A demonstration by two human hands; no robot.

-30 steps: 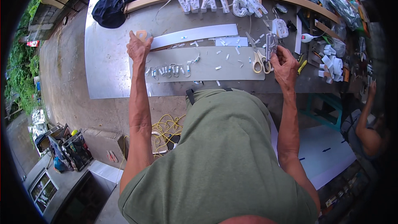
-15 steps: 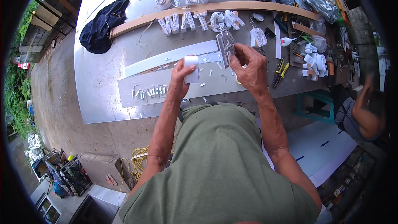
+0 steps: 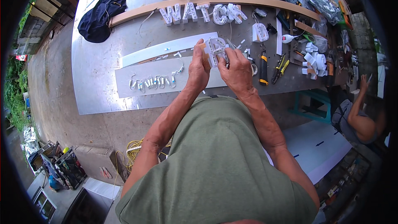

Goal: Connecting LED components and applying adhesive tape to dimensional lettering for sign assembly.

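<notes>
Grey metal tabletop [image 3: 93, 87] bears a row of white letter-shaped shells [image 3: 203, 13]. Over its near part, the left hand [image 3: 199, 70] and right hand [image 3: 237, 69] together grip a separate white letter shell [image 3: 215, 49]; pale pieces [image 3: 217, 46] show inside, too small to identify.

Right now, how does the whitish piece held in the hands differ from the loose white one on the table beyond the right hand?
The held piece is raised between the left hand and right hand; the loose piece rests on the table. The hands partly cover the held piece, while neither touches the loose piece. Both look whitish.
</notes>
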